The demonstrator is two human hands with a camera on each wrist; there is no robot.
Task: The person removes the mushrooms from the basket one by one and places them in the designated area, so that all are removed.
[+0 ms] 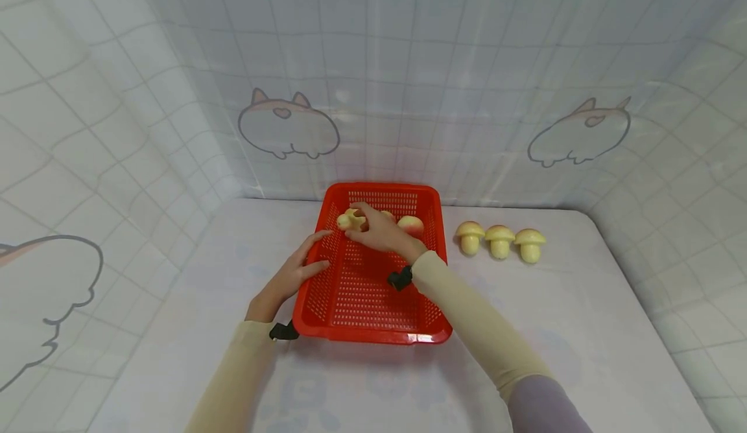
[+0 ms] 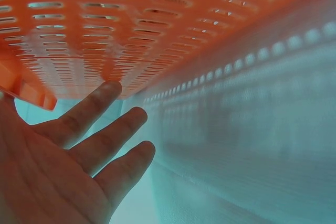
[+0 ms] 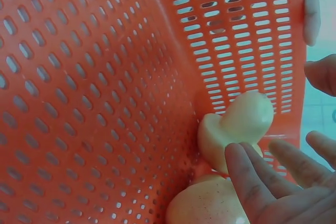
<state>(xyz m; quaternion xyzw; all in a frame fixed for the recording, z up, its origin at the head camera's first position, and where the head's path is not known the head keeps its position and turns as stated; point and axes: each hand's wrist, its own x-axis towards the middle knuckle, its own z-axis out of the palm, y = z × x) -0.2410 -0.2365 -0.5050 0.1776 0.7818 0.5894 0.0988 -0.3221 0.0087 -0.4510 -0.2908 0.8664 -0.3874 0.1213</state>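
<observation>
A red plastic basket stands in front of me. Over its left rim lies my left hand, fingers apart and loosely extended; the left wrist view shows three of its fingers beside the slotted wall. Inside the basket, my right hand reaches to the back left. Its thumb and fingers are spread around a yellow toy mushroom. In the right wrist view this mushroom leans by the slotted wall, with extended fingertips right at it. A pinkish-yellow toy peach lies to the right, and another piece is partly hidden behind the hand.
Three toy mushrooms with tan caps stand in a row right of the basket: a left one, a middle one and a right one. The white table meets pale grid-patterned curtains at the back and sides.
</observation>
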